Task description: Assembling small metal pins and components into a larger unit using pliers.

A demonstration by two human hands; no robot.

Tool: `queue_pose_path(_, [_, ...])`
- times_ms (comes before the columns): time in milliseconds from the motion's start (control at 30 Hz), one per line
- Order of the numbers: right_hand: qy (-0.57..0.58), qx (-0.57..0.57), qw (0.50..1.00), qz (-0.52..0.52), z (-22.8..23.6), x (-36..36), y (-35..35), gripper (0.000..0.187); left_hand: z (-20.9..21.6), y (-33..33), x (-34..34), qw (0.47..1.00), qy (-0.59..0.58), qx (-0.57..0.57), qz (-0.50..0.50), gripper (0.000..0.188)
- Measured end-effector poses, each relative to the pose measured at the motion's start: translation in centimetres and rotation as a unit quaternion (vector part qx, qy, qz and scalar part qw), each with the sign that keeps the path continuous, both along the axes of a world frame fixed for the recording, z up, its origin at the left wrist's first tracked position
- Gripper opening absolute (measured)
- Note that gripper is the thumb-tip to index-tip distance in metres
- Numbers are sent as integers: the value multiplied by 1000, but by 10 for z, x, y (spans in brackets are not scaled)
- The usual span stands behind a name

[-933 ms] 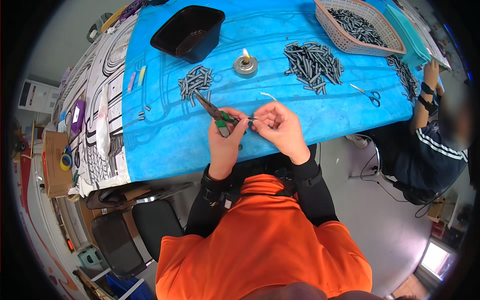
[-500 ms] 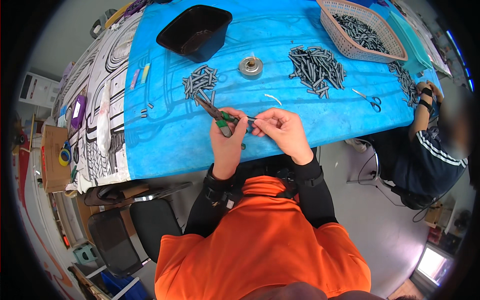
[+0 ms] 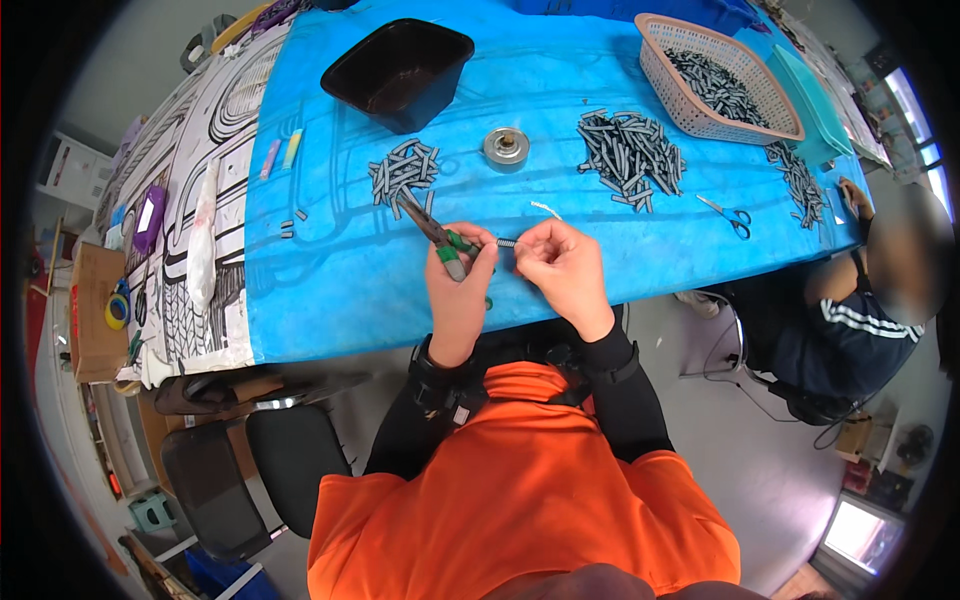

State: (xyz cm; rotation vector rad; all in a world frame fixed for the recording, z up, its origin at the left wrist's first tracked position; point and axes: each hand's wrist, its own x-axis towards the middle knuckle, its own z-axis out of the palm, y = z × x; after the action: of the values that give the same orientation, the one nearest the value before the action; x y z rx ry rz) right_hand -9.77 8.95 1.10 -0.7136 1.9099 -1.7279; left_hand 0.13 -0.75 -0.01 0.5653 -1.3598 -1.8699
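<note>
My left hand (image 3: 460, 295) keeps green-handled pliers (image 3: 432, 230) in its palm, their jaws pointing away from me toward a small pile of short grey pieces (image 3: 404, 168). Its thumb and finger are also at the left end of a small dark ribbed piece, like a coil (image 3: 507, 243). At the other end of that piece, the fingertips of my right hand (image 3: 568, 268) are pinched together. Both hands are above the blue table cover (image 3: 370, 310), near its front edge. Just beyond my right hand lies a thin white strand (image 3: 545, 209).
A small round metal burner (image 3: 506, 152) stands beyond my hands. Farther right are a larger grey pile (image 3: 630, 165), scissors (image 3: 738, 220) and a pink basket (image 3: 660, 90). A black bin (image 3: 400, 80) stands at the back left. Another person (image 3: 850, 310) sits at the right.
The ribbed piece now shows more fully between my hands, and my right fingers have shifted on it. My whole view has moved slightly. The other person's arm has drawn lower.
</note>
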Motion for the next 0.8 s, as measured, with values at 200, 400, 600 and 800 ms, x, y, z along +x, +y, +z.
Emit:
queue_pose_path(200, [181, 40, 978, -98, 27, -55, -16, 11, -3, -2, 3, 997, 61, 43, -25, 24])
queue_pose_path(400, [206, 75, 974, -61, 27, -101, -41, 16, -5, -2, 2, 996, 70, 46, -33, 24])
queue_pose_path(600, [209, 62, 974, -54, 25, -103, -57, 15, -5, -1, 3, 996, 69, 47, -33, 25])
queue_pose_path(800, [200, 70, 976, -57, 22, -104, -61, 14, -5, -1, 3, 996, 75, 43, -37, 25])
